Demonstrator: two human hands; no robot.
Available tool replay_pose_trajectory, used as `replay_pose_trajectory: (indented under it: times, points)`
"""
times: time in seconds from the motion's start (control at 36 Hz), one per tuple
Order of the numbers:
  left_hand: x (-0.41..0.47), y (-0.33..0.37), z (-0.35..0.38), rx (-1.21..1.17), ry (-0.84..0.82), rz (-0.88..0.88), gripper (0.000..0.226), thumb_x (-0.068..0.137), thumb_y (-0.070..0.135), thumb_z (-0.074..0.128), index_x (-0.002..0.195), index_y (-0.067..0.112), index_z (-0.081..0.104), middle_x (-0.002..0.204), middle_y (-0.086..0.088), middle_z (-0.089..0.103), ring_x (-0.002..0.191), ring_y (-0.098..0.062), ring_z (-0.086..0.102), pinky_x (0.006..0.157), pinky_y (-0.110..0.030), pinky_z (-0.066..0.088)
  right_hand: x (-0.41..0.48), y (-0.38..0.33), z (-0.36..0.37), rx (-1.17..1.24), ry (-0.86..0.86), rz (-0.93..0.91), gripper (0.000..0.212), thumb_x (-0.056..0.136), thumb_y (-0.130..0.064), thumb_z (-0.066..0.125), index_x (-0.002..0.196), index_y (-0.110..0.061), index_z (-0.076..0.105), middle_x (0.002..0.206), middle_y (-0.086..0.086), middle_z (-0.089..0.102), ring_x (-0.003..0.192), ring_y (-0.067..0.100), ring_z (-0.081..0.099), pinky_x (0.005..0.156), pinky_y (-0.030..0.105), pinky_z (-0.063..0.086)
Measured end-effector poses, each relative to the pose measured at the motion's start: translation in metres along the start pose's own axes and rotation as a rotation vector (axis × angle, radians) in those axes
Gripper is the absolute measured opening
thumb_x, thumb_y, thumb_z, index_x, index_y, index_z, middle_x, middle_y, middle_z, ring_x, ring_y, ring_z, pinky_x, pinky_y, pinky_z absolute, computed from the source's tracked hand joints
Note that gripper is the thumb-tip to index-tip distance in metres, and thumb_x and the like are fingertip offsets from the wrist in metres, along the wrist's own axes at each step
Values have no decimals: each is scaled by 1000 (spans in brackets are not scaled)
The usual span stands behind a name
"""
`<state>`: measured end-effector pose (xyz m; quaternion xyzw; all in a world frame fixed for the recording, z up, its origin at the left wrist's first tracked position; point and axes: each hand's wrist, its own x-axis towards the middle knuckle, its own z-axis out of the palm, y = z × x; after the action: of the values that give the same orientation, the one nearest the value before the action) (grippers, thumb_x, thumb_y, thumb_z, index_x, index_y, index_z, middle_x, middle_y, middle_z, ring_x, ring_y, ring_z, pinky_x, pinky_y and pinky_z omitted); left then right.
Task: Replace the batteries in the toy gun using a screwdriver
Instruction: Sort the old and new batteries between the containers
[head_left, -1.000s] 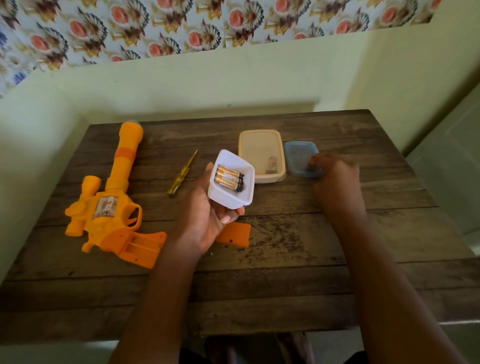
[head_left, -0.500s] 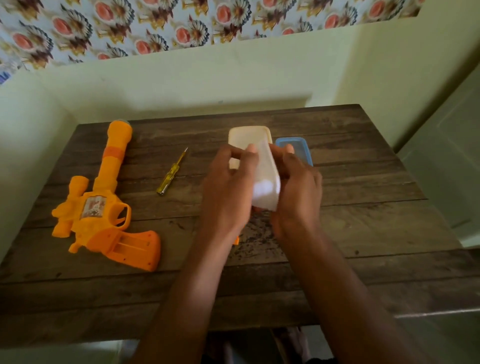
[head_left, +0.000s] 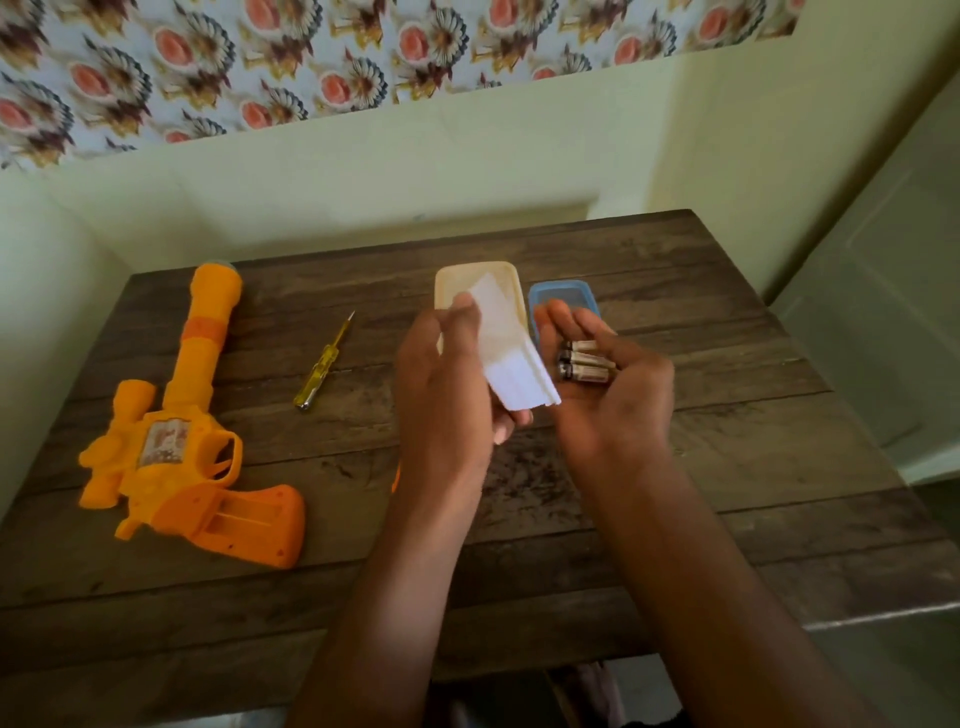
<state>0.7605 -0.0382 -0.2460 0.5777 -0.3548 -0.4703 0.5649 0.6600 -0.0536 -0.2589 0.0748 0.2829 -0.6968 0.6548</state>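
My toy gun is orange, its grip darker; the screwdriver has a yellow handle; the tub is white, the box cream, the lid blue; my batteries are gold with dark ends; the table is dark brown, grained.

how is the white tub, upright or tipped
Tipped: the left hand holds the white tub on its side against the right hand, whose palm holds the batteries.

Worn, rough-grained wood table — glossy orange plastic toy gun, translucent white plastic container.
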Motion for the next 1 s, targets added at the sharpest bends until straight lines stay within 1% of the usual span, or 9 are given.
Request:
replay_pose_trajectory:
  times: [0.14,0.31,0.44,0.53,0.58,0.67,0.81,0.89,1.0]
  points:
    - [-4,1,-11,-150,-131,-300,54,100,54,48,121,8,66,74,-16,75,47,-27,61,33,-21,34,15,-15,-2,-147,13,-117,20,102,4,48,118,9,59,94,20,75,95,31,76,72,31,64]
    - [-5,-2,-10,-37,-233,-346,44,83,33,71,119,9,66,86,-19,77,55,-30,69,40,-22,43,25,-37,-5,-541,-21,-265,17,110,-15,45,106,-3,56,72,10,68,48,13,52,41,22,35]
    - [-7,-17,0,168,-212,-280,41,85,27,63,124,16,62,117,-23,66,90,-46,72,48,-36,58,25,-48,-9,-761,-55,-304,24,111,-22,47,110,-1,57,70,12,63,43,11,37,39,20,27]
    - [-13,-25,10,396,-189,-103,27,98,21,53,124,19,61,108,-13,67,79,-35,72,47,-37,58,24,-51,-8,-704,-87,-292,23,108,-15,44,113,1,60,70,12,63,42,12,36,39,19,25]
    - [-14,-32,14,541,-181,30,31,99,26,50,126,19,63,109,-5,70,85,-26,72,63,-43,63,24,-52,-7,-707,-99,-305,25,104,-10,43,118,2,61,71,13,64,44,13,36,40,19,26]
    - [-11,-40,20,720,-166,121,33,102,25,52,130,14,66,117,-1,71,98,-13,68,70,-23,55,25,-55,-8,-763,-145,-366,22,104,-8,47,118,4,60,71,15,67,43,15,35,42,20,26]
    - [-10,-49,32,910,-151,202,35,105,35,52,133,18,65,126,-2,71,104,-15,70,77,-27,58,25,-55,-11,-876,-225,-408,23,105,-18,58,103,3,67,73,12,70,43,14,35,42,20,28]
    - [-12,-53,38,994,-168,240,37,106,42,49,129,20,68,120,-3,73,101,-16,70,79,-30,61,26,-56,-11,-861,-262,-369,24,104,-17,60,107,5,69,69,11,64,43,13,33,41,20,27]
    - [-10,-50,32,983,-166,282,45,109,47,40,95,17,71,87,1,69,78,-11,66,57,-18,43,24,-54,-10,-819,-293,-286,24,104,-10,52,111,7,68,69,13,60,45,12,32,42,22,24]
